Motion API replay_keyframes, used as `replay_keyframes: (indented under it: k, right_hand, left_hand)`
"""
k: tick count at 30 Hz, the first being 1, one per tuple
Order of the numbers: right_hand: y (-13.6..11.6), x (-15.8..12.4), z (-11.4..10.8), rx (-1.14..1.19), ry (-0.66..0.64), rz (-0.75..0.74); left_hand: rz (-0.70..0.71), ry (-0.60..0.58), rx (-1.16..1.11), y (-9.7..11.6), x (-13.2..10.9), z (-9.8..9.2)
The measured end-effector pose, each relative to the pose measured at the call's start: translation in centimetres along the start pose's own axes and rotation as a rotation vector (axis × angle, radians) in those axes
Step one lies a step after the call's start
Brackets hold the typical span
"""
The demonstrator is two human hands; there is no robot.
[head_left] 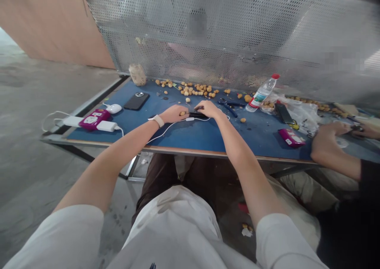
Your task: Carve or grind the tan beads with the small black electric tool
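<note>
Bench (190,150) w/ blue top, perforated metal screen (237,35) behind, concrete floor (44,87) to left. Tan nuts (196,89) scattered along back edge; phone (136,101), water bottle (263,93) on top too. Left hand (175,113) curled, fingers nearly shut, pinching nut (182,113) just beside small black tool (196,114), mid-bench. Right hand (209,108) curled over tool, gripping it. Blue-handled pliers (228,107) near right hand. Co-worker's hand (326,140) far right, on bench.
</note>
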State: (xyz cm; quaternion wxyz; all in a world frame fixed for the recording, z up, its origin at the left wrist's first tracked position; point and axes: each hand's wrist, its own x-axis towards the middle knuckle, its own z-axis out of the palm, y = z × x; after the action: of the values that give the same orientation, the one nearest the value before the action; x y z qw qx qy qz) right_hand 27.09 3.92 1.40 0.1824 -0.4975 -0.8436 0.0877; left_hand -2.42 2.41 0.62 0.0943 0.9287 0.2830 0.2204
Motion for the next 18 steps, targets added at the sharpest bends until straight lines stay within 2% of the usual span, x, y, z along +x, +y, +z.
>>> replay_keyframes:
  k: [5,11,16,18]
  right_hand:
    - [-0.5,-0.5,0.0,0.056,0.063,0.080]
    - [-1.1,-1.1,0.2,0.087,0.094,0.107]
    - [-0.2,-2.5,-0.3,0.105,0.304,0.146]
    - [0.3,-3.1,-0.7,0.113,0.338,0.167]
  left_hand:
    - [-0.014,0.000,0.021,-0.2,0.0,0.2]
    - [0.009,0.001,0.035,-0.1,-0.1,-0.1]
    - [0.023,0.005,0.049,0.1,-0.1,-0.2]
    - [0.029,0.006,0.061,0.1,-0.1,-0.3]
